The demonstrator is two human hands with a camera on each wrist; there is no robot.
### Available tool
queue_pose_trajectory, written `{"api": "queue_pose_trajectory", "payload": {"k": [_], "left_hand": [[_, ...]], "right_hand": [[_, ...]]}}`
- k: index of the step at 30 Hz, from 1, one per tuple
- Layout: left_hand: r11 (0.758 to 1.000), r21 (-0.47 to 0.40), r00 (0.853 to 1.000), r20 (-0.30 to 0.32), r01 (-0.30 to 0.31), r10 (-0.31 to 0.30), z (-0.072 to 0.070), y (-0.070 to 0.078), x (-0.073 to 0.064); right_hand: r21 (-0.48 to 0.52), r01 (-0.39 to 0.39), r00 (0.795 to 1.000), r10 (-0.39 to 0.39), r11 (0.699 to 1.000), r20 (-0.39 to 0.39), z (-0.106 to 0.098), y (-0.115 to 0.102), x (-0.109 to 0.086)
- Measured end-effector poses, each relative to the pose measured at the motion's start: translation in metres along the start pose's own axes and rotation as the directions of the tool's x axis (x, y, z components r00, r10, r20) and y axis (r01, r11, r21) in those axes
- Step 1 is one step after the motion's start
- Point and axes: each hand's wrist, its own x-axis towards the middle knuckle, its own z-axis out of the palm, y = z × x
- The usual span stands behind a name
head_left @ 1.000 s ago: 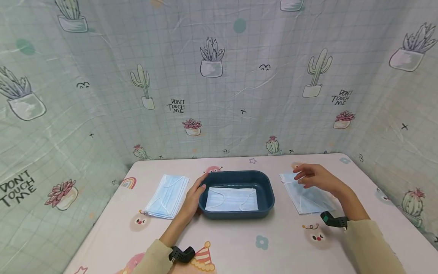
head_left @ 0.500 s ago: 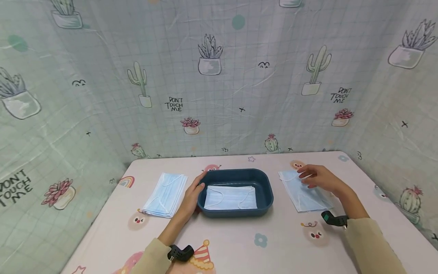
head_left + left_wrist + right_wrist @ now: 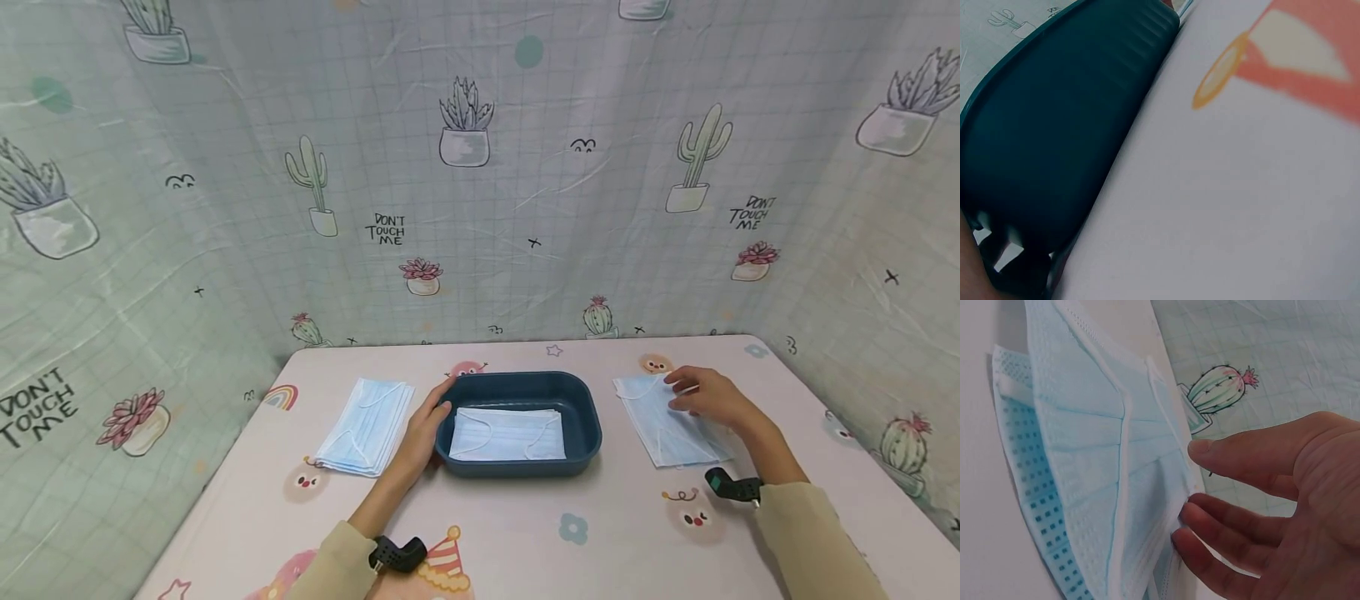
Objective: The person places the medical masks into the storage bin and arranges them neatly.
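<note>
A dark blue rectangular plastic basket [image 3: 517, 470] stands mid-table with pale blue face masks [image 3: 507, 435] lying flat in it. At its left end my left hand [image 3: 420, 432] grips the wall, thumb at the rim. The left wrist view shows the basket's side [image 3: 1066, 119], with the hand cut off at the corner. My right hand [image 3: 718, 402], fingers loosely bent, hovers over the right edge of a mask pile [image 3: 660, 425]. In the right wrist view, the fingertips [image 3: 1184, 540] are beside the top mask [image 3: 1085, 437]; thumb and fingers stay apart. Whether they touch it, I cannot tell.
Another neat mask stack [image 3: 365, 427] lies left of the basket, close to the left forearm. The pink patterned tabletop [image 3: 577, 575] ends at a cactus-print curtain [image 3: 517, 275] behind and at both sides.
My right hand has shifted slightly right and back toward the body, uncovering more of the mask pile's far end. The left hand and the basket have stayed in place.
</note>
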Motion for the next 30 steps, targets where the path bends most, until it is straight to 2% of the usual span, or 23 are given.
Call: {"api": "queue_pose_trajectory", "payload": {"k": [7, 17, 25, 30], "left_hand": [[0.999, 0.031, 1.000, -0.008, 0.023, -0.023, -0.0011, 0.0008, -0.0015], [0.999, 0.030, 1.000, -0.010, 0.018, -0.017, -0.0002, 0.0013, -0.0007], [0.999, 0.033, 1.000, -0.002, 0.022, -0.022, -0.0002, 0.0017, -0.0018], [1.000, 0.013, 1.000, 0.005, 0.009, -0.009, -0.0009, 0.0004, -0.0015]], "right_hand": [[-0.068, -0.030, 1.000, 0.030, 0.997, 0.000, 0.0015, 0.0023, 0.0040], [-0.129, -0.059, 0.998, 0.058, 0.990, -0.005, 0.0078, 0.0037, 0.0064], [-0.123, -0.045, 0.999, 0.045, 0.991, -0.002, 0.0068, 0.0024, 0.0041], [-0.083, -0.017, 1.000, 0.018, 0.996, 0.006, 0.0039, 0.0041, 0.0015]]}}
